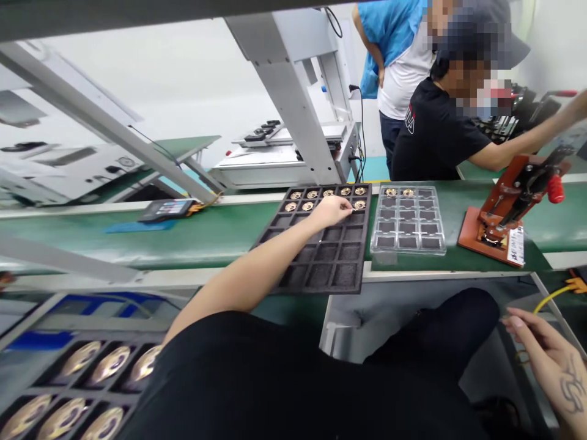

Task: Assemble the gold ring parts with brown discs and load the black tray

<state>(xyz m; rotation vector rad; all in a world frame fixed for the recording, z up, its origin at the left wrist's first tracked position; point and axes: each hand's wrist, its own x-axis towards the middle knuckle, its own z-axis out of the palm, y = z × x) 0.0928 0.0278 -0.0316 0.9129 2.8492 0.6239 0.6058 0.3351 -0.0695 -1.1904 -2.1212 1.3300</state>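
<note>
My left hand (331, 211) reaches over a black compartment tray (316, 278). Its thumb and finger are pinched at the edge of a round gold-coloured part (360, 206) in the second row, right column. Similar gold parts sit in the two far rows; the nearer compartments show only dark bottoms. My right hand (543, 357) is held low at the right, away from the trays, with thumb and fingertips together; whatever they may hold is too small to make out. To the right of the black tray lies a clear plastic tray (408, 249), with gold parts in two far compartments.
An orange hand press (493, 226) with a red-knobbed lever stands right of the clear tray. More large gold parts lie in a dark tray (76, 385) at lower left. A grey-framed post (293, 91) rises behind the bench. A co-worker (435, 134) sits opposite, another person behind.
</note>
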